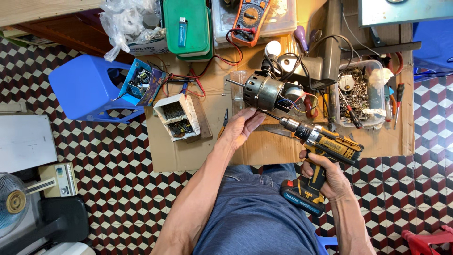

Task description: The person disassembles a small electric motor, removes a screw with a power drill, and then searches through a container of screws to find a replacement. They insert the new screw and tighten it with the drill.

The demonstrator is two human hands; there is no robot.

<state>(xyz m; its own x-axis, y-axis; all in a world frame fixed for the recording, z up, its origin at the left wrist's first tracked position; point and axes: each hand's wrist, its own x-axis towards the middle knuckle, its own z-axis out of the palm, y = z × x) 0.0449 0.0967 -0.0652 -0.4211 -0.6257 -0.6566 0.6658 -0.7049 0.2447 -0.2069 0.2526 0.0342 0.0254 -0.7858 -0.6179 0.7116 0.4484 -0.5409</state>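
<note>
Cardboard mat, motor, drill

Cardboard [188, 156] on the floor carries a grey fan motor [266, 92] near its middle. Your right hand [330, 177] is wrapped around the yellow drill [321, 141], bit at the motor; your left hand [240, 125], fingers loosely spread, touches the motor's near side.

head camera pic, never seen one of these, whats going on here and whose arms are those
This is a single picture from a camera worn on a person's head, looking straight down, so the two bare arms are that person's own, above their lap. They sit over a sheet of cardboard on a patterned tile floor. The right hand grips a yellow and black cordless drill, its bit pointing at a small metal electric motor. The left hand is open, fingertips at the motor. Around it lie an orange multimeter, a clear tub of screws, green lids with a blue lighter, and a blue plastic stool.
</note>
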